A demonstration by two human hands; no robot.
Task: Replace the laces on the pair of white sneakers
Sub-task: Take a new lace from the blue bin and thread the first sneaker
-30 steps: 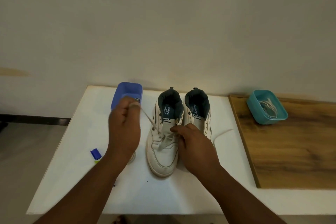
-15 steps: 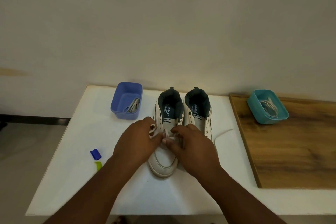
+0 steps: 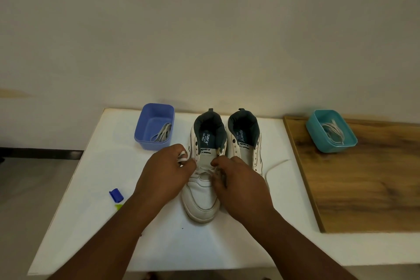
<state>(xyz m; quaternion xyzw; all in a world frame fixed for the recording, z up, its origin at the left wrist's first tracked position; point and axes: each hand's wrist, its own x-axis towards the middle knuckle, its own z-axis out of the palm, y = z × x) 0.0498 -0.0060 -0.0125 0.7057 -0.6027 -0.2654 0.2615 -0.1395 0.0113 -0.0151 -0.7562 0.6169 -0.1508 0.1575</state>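
Two white sneakers stand side by side on the white table (image 3: 91, 223), heels toward the wall. The left sneaker (image 3: 202, 200) has a white lace (image 3: 204, 171) threaded only across its lowest eyelets. My left hand (image 3: 167, 174) pinches one end of that lace, bunched between thumb and fingers at the shoe's left side. At the shoe's right eyelets, my right hand (image 3: 238, 183) pinches the other part of the lace. The right sneaker (image 3: 244, 141) is partly hidden behind my right hand, and a loose lace end (image 3: 276, 165) trails from it onto the table.
A blue tub (image 3: 145, 136) holding greyish laces sits at the back left. A teal tub (image 3: 318, 141) with white laces rests on the wooden board (image 3: 363, 188) at the right. A small blue and green object (image 3: 116, 196) lies near the table's left edge.
My left hand came down from beside the blue tub, where it held the lace stretched out, to the left sneaker's eyelets. My right hand stayed at the shoe.
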